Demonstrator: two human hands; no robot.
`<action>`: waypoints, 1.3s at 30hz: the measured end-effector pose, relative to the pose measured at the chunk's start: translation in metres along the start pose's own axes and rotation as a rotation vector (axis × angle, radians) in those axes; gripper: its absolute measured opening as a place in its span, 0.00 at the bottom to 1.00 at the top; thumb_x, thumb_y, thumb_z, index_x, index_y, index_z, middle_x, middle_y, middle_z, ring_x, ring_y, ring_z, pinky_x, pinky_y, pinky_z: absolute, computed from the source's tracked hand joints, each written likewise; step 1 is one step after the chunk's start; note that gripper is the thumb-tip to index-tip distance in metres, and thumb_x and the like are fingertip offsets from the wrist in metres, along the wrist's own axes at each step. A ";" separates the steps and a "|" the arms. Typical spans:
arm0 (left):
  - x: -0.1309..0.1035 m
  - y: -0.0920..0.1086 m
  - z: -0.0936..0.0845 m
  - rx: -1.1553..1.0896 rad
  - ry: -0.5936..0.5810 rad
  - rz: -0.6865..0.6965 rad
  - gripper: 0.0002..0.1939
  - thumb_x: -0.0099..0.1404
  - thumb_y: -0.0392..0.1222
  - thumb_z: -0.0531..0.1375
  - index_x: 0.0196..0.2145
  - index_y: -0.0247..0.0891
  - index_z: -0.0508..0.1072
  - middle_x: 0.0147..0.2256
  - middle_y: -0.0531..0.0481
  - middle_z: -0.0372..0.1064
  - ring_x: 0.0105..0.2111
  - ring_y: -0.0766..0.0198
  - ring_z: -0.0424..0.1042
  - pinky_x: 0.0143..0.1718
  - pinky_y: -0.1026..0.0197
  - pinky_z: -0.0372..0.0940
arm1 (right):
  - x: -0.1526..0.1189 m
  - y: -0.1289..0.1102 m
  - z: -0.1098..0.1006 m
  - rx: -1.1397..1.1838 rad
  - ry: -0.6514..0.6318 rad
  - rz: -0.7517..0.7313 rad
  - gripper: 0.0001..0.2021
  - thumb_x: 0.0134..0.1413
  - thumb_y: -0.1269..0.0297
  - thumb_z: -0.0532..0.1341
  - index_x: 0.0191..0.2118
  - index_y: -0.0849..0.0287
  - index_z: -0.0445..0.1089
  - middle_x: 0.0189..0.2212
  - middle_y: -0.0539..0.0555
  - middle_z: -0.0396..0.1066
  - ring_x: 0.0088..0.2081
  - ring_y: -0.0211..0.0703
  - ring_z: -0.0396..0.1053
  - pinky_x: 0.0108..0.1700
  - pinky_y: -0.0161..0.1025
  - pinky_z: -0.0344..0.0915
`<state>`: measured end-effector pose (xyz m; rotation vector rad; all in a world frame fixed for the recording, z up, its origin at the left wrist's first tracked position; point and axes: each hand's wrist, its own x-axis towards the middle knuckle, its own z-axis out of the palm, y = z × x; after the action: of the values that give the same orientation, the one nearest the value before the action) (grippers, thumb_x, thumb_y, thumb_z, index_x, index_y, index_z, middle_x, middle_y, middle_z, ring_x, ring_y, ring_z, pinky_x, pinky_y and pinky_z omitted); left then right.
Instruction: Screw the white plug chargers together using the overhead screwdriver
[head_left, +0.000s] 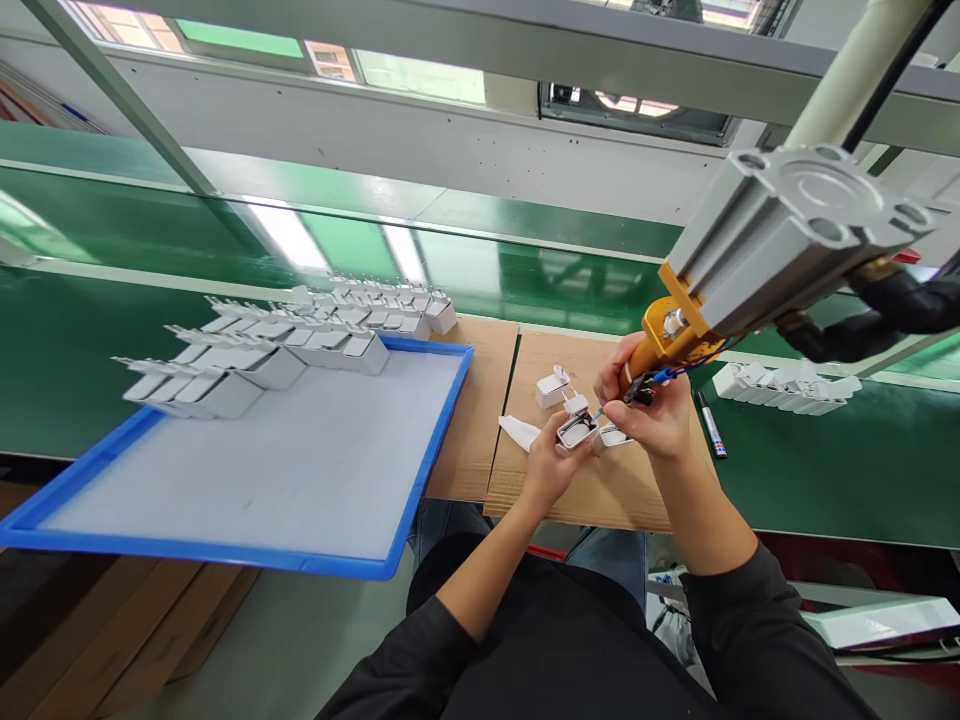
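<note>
My left hand (553, 462) is closed round a small white open housing (577, 432), with a white plug piece and wires at its upper edge. My right hand (651, 405) grips the lower end of a hanging tool with an orange bracket (667, 335) and a large grey cylinder (780, 235). The tool's thin tip reaches toward the housing. Another white housing (613, 436) lies just right of it, partly behind my right hand. A white adapter (552, 387) stands behind my left hand on the cardboard (510, 480), and a white piece (517, 432) lies beside that hand.
At the left, a blue-rimmed tray (431, 460) holds several white adapters (225, 370) in rows. Several white parts (787, 388) and a marker (712, 425) lie on the green table at right. A metal beam (465, 45) crosses above.
</note>
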<state>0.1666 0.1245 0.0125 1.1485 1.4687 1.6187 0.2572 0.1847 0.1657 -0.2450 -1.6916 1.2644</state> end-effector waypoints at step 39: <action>0.067 0.009 -0.232 0.794 0.279 -0.127 0.28 0.60 0.43 0.66 0.57 0.34 0.71 0.47 0.38 0.69 0.42 0.53 0.71 0.51 0.51 0.65 | -0.007 0.001 -0.051 -0.015 -0.014 0.027 0.21 0.39 0.66 0.74 0.42 0.51 0.70 0.26 0.49 0.65 0.26 0.40 0.64 0.25 0.39 0.62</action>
<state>-0.0715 0.0893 0.0369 1.2126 2.4374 1.1474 0.2998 0.2128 0.1601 -0.2691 -1.7153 1.2763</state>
